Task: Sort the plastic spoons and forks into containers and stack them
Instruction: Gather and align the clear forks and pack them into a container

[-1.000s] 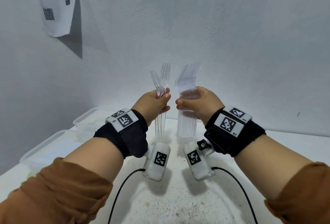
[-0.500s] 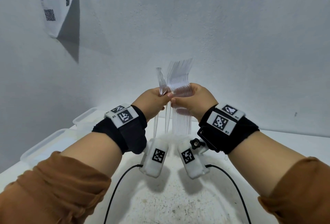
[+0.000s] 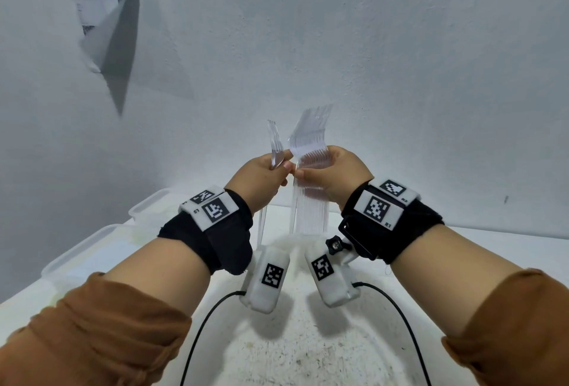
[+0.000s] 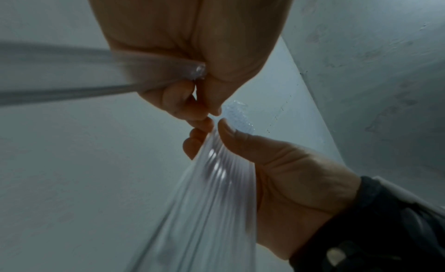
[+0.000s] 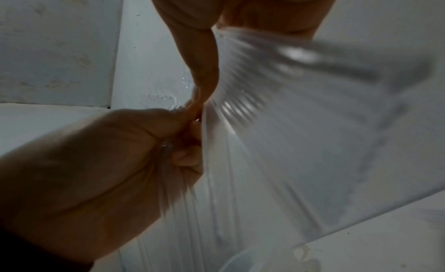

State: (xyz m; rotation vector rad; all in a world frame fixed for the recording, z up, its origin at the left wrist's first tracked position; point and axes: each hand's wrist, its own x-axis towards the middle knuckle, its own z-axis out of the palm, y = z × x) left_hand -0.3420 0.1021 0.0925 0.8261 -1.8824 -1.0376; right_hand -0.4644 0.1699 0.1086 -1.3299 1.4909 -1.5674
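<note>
My right hand [image 3: 320, 174] grips a thick nested stack of clear plastic forks [image 3: 309, 139], tines up, handles hanging below the fist. My left hand [image 3: 271, 170] pinches one clear fork [image 3: 275, 143] upright just left of the stack, fingertips almost touching the right thumb. In the left wrist view the single fork's handle [image 4: 72, 74] runs off to the left and the stack [image 4: 216, 181] fans down from the right hand [image 4: 277, 171]. The right wrist view shows the stack [image 5: 277, 105] blurred beside the left hand [image 5: 108, 152]. Both hands are held well above the table.
Two clear plastic containers [image 3: 92, 244] sit along the table's left edge, one behind the other [image 3: 151, 204]. The white table [image 3: 308, 348] meets a white wall right behind the hands. Wrist camera cables [image 3: 203, 333] hang under both forearms.
The hands have drawn together, bringing the left hand's forks against the right hand's stack. The left hand held two forks a second ago; now it shows one.
</note>
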